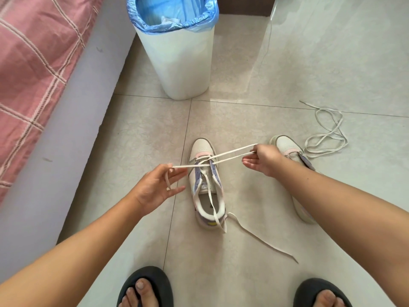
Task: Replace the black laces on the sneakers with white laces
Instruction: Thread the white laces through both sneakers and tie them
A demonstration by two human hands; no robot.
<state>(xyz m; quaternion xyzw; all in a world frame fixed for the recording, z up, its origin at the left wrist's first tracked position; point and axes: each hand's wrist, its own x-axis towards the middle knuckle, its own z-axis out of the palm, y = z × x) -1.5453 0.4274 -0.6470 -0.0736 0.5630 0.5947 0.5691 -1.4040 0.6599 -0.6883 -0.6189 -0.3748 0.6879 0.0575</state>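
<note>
Starting at the left, a bed (33,69) with a pink checked cover runs along the edge of the tiled floor (137,129), and beside it stands one white bin (179,63) lined with a blue bag (172,16) that holds some crumpled white scrap. Below the bin, the left hand (155,185) pinches one end of a white lace (230,154), the tip hanging over its curled fingers. That lace runs rightward through the front eyelets of the middle sneaker (207,185), which sits upright on the floor between the two hands, and its other end trails out over the heel. The right hand (263,159) grips the doubled lace pulled taut from the shoe. Behind that hand lies the second sneaker (287,147), partly hidden by the forearm. Farther right a second white lace (325,138) lies loose and looped on the floor. Two dark slippers (146,284) show at the bottom.
</note>
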